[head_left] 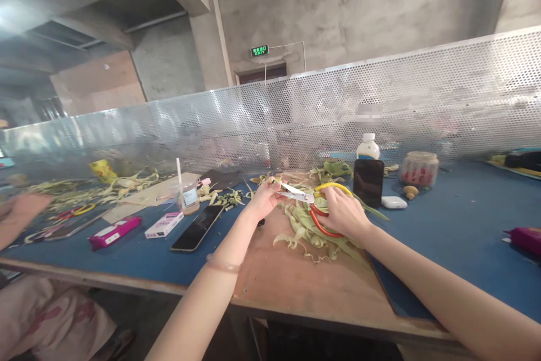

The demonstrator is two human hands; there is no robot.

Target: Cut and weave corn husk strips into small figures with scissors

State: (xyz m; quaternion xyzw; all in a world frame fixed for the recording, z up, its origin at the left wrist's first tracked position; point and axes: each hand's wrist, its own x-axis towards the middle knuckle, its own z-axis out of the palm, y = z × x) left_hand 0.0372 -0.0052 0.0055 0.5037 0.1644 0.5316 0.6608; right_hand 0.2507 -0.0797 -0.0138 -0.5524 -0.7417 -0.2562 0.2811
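Above the board (291, 285), the right hand (344, 214) has its grip clamped on scissors (301, 196), the left hand (264, 199) pinches a leaf scrap (274, 181); fingertips are best kept off the blades

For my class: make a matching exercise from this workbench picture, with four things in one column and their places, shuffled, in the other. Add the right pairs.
Things
1. scissors
2. leaf piece
3. cup with straw
4. earbud case

Places
A. standing left of both hands
B. held in the right hand
C. lying just right of the upright phone
D. pinched in the left hand, at the blade tips

Pairs: 1-B, 2-D, 3-A, 4-C
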